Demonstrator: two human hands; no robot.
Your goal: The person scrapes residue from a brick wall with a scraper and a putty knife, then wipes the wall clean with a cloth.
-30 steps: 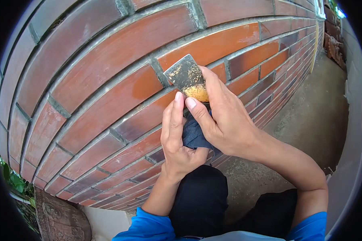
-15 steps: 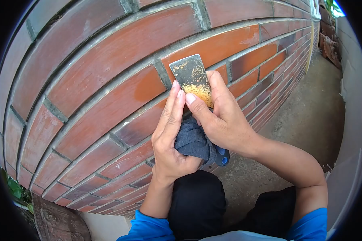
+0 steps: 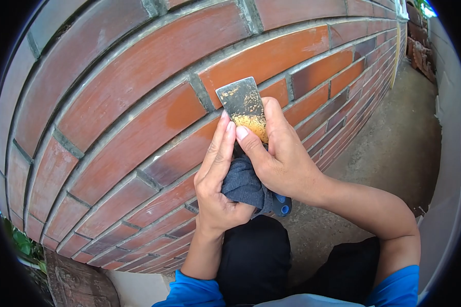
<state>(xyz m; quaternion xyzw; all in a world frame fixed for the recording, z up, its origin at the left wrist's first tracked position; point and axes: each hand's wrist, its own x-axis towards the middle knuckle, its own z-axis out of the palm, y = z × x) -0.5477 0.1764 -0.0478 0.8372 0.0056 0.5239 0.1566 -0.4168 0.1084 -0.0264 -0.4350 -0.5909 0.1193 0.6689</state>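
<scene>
My right hand (image 3: 279,161) grips a putty scraper (image 3: 243,105) just below its flat metal blade, which is rusty and smeared with yellow-orange residue and points up at the brick wall (image 3: 128,97). The scraper's blue handle end (image 3: 281,203) pokes out under that hand. My left hand (image 3: 217,174) holds a dark grey cloth (image 3: 243,185) bunched around the scraper's shaft, with the fingers stretched up to the base of the blade. Both hands touch each other in front of the wall.
The red brick wall with grey mortar joints fills the left and top. A concrete path (image 3: 394,143) runs along its foot to the right. My knees in black trousers (image 3: 256,261) are below. Green leaves (image 3: 23,245) and a carved stone block (image 3: 77,281) sit at lower left.
The scraper blade has tilted more upright and shifted slightly right and down. My left fingers have slid up against the blade's base, and the cloth now shows more between the hands.
</scene>
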